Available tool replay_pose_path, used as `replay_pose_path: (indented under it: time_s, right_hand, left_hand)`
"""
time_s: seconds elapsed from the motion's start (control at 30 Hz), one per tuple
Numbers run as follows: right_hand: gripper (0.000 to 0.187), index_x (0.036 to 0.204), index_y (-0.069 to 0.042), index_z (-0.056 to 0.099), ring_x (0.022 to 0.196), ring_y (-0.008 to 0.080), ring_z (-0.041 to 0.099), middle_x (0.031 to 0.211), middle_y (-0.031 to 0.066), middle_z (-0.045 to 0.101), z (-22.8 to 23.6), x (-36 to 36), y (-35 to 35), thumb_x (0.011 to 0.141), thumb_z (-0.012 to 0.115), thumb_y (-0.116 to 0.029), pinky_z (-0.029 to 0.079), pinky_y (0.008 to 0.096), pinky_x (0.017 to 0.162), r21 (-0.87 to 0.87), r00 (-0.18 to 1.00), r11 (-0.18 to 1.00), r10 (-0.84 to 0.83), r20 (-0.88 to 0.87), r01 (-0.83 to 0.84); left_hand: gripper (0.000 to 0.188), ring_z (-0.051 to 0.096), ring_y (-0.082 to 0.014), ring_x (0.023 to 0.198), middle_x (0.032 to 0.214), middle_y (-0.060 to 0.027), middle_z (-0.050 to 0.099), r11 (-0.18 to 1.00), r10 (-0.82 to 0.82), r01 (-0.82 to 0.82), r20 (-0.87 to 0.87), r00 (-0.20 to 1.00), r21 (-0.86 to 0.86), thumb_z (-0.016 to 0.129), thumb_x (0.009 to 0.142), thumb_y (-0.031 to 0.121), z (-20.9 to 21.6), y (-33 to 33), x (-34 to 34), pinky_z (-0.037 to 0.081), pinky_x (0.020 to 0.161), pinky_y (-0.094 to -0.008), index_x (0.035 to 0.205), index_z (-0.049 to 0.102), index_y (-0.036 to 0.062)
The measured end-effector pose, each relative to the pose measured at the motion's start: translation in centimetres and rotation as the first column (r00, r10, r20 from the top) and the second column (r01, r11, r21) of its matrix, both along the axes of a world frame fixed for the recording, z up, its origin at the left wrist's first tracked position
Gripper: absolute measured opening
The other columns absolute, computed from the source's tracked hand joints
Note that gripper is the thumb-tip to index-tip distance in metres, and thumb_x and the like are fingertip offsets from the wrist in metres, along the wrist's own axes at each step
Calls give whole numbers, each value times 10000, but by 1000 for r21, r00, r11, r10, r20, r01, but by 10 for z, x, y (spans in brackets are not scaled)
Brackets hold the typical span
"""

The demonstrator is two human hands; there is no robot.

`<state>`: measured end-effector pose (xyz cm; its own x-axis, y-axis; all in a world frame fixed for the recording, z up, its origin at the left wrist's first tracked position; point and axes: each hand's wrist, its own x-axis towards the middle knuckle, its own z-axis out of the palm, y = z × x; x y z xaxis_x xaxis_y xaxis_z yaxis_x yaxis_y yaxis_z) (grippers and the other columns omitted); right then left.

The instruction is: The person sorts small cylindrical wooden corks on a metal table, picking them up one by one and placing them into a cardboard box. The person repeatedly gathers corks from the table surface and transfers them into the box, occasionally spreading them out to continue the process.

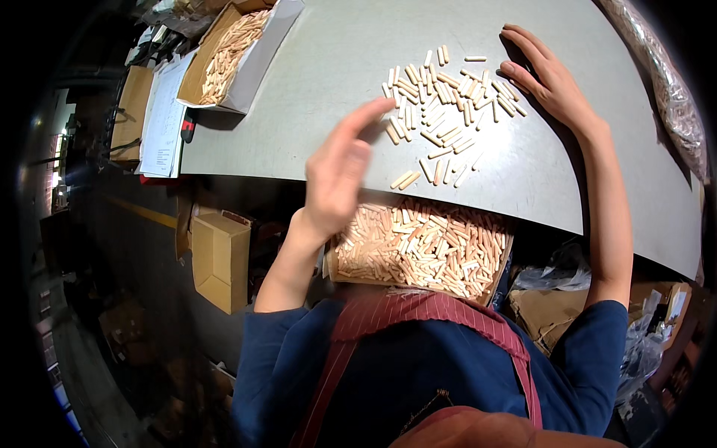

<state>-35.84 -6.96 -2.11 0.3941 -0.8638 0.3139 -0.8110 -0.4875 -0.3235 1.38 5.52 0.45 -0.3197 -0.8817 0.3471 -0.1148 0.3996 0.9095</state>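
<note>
Many short wooden dowels (448, 93) lie scattered in a loose patch on the grey tabletop (299, 89). My left hand (340, 168), slightly blurred, is over the table's front edge at the left of the patch. Its fingers are stretched toward the nearest dowels, and no dowel shows in it. At the patch's right side my right hand (549, 78) rests on the tabletop, fingers extended and spread, fingertips close to the dowels. Below the table edge, in front of my body, a box (332, 270) is filled with more dowels.
A cardboard box (254, 71) of dowels stands at the table's far left, beside papers (160, 123). An open cardboard box (224, 257) is below the table at left. A plastic-wrapped bundle (665, 82) lies along the right edge. Cardboard and clear plastic bags (556, 276) are below right.
</note>
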Motion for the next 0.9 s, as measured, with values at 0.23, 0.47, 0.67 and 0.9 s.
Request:
replay_pose_path:
  time_s: [0.23, 0.47, 0.67, 0.9]
  right_hand:
    - [605, 1552, -95, 492, 1470, 336, 494, 1635, 127, 465, 5, 3, 3, 1090, 565, -479, 420, 424, 1202, 22, 1000, 1000, -5, 16, 5]
    - [693, 1546, -44, 502, 1462, 350, 504, 1616, 169, 486, 7, 1, 2, 1055, 603, -522, 420, 414, 1208, 24, 1000, 1000, -3, 11, 3]
    - [703, 1554, -47, 496, 1475, 347, 490, 1630, 161, 470, 7, 4, 4, 1063, 569, -546, 417, 419, 1221, 11, 998, 999, -36, -56, 36]
    - [698, 1573, -44, 468, 1482, 346, 480, 1640, 165, 452, 9, 5, 3, 1072, 567, -520, 416, 419, 1225, 27, 997, 999, -30, -66, 32]
  left_hand:
    - [690, 375, -398, 1557, 1640, -194, 462, 847, -3, 369, 692, 721, -381, 579, 1061, 431, 5, 13, -35, 273, 1277, -572, 1571, 466, -19]
    - [697, 415, -356, 1539, 1630, -161, 481, 815, -225, 522, 694, 684, -250, 685, 955, 295, 13, 24, -36, 342, 1263, -533, 1564, 494, 14]
    - [499, 598, -351, 1383, 1437, -179, 657, 782, -412, 574, 490, 768, -242, 741, 947, 244, 13, 24, 5, 456, 1199, -497, 1390, 674, 25]
    - [579, 442, -414, 1507, 1561, -281, 513, 946, 18, 153, 517, 856, -286, 625, 1053, 314, 9, -43, 12, 342, 1251, -511, 1507, 532, -33]
